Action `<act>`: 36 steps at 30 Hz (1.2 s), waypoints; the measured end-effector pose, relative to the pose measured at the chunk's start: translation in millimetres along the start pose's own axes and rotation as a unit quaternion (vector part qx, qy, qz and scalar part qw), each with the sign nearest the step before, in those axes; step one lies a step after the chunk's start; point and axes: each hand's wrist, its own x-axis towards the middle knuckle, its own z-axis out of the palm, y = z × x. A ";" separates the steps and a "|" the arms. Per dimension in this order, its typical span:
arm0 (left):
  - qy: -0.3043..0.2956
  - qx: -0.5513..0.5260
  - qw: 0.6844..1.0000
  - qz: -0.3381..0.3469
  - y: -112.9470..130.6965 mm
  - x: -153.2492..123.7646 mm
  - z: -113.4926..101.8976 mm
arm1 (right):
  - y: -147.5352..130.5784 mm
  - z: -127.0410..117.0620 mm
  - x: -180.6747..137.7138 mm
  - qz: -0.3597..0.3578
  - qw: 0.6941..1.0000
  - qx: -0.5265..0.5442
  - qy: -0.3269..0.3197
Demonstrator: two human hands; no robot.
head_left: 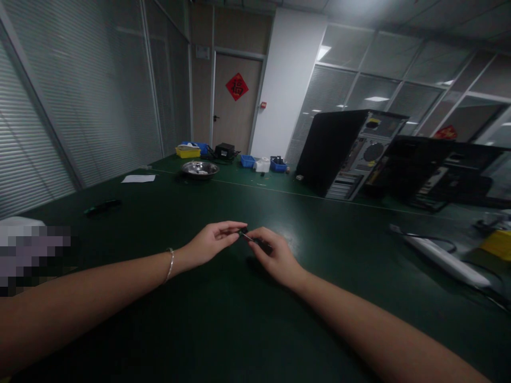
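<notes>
Above the middle of the dark green table (191, 319), my two hands meet. My left hand (213, 239), with a bracelet at its wrist, pinches a small dark piece (243, 231) between thumb and fingers; its kind is too small to make out. My right hand (275, 252) is wrapped round the dark handle of a screwdriver (248, 237). Its thin metal shaft points left and reaches the small piece at my left fingertips. Whether the tip sits in the piece or only touches it, I cannot tell.
A dark green-black tool (102, 207) and a white paper (138, 178) lie at left. Farther back stand a metal bowl (199, 170), a yellow bin (188, 152) and blue bins (248, 161). A computer tower (339, 151) stands back right; a white power strip (445, 258) with cables lies right.
</notes>
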 end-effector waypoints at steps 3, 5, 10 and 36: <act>-0.013 -0.013 1.000 0.010 -1.0 0.4 0.8 | -0.2 -0.4 0.8 -0.001 1.000 0.001 0.000; -0.015 -0.041 0.999 0.008 -3.5 0.9 1.6 | 0.6 0.2 0.9 -0.001 1.000 0.001 0.002; -0.026 -0.124 0.992 -0.007 -6.8 1.9 2.8 | 4.0 3.9 -0.2 0.004 1.000 0.017 0.016; 0.016 -0.148 0.988 -0.036 -14.8 5.4 -2.4 | 7.8 4.0 -1.8 -0.009 1.000 -0.013 0.022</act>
